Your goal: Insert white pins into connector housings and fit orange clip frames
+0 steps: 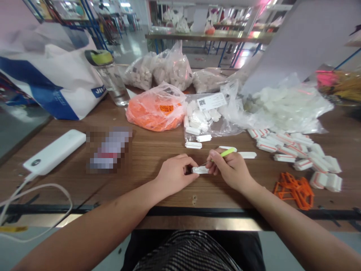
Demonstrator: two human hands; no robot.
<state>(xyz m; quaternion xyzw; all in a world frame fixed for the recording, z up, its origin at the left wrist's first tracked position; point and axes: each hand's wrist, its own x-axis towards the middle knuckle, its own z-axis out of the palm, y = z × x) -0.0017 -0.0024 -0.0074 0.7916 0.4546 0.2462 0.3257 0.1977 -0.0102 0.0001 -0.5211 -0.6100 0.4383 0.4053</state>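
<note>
My left hand [175,174] pinches a small white plastic connector [200,170] just above the brown table [146,150]. My right hand [229,168] is closed round a thin tool with a light green handle [227,152], whose metal tip touches the connector. Three loose white connectors [193,145] lie just beyond my hands. A clear bag of white connectors [203,118] lies open behind them.
An orange-filled bag [153,111] sits centre back. Finished white pieces with red marks [296,150] pile up at right, near orange plastic frames [296,190]. At left lie a white power bank [53,152] with cable, a water bottle [111,79] and a white-blue bag [56,79].
</note>
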